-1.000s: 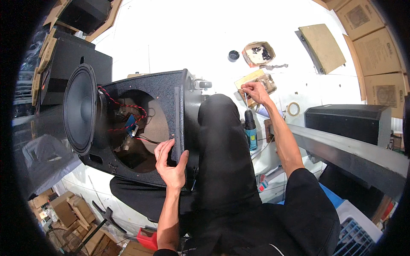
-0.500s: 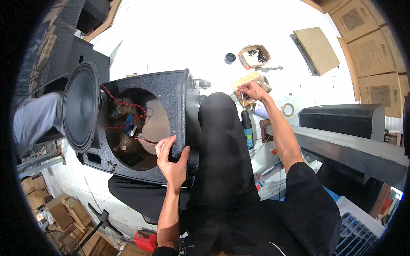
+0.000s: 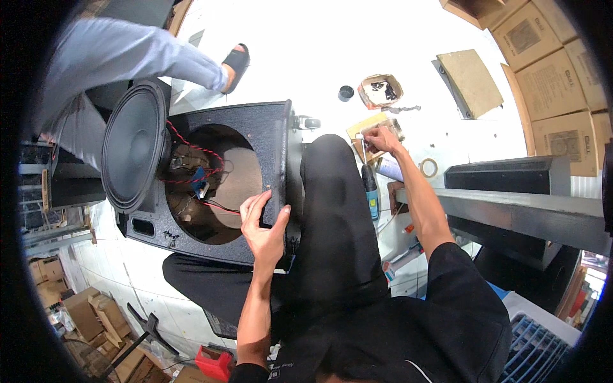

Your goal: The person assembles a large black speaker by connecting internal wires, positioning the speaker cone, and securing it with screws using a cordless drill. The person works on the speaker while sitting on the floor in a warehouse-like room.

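The right hand point(image 3: 382, 138) is hovering with curled fingers at the bit end of the cordless drill point(image 3: 372, 202); whether it is gripping anything, I cannot tell. The drill is lying nearer the body, its long axis pointing away. The left hand point(image 3: 263, 237), farther off, is resting open on the speaker cabinet point(image 3: 276, 150).

The speaker cabinet point(image 3: 272, 150) looks rough, speckled and matt to me; the long beam point(image 3: 511, 209) is smooth, faintly shiny metal, the cartons point(image 3: 549, 83) matt cardboard.
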{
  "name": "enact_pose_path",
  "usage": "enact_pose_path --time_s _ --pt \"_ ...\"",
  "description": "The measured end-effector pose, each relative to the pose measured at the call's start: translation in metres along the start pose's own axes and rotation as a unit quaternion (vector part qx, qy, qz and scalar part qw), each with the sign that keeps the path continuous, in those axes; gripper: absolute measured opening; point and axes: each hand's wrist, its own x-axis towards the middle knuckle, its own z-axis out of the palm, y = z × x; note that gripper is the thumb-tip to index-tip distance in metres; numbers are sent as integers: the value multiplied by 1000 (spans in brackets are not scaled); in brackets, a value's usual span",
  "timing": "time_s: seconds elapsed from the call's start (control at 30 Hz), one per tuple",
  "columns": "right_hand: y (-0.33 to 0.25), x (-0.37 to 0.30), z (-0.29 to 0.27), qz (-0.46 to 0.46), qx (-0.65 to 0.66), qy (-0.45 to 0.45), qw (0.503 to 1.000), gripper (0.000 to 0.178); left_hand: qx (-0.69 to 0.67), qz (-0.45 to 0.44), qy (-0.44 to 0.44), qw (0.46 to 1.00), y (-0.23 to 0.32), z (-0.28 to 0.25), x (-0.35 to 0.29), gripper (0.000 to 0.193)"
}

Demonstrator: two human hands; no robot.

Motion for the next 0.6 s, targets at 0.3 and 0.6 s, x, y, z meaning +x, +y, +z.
enact_pose_path --time_s 0.3,0.6 --pt "-3 -103 18 -82 -70 245 963 34 -10 52 60 997 -9 0 -6 38" --pt "-177 -192 31 -234 129 207 941 32 -141 -23 141 980 -6 -53 -27 17"
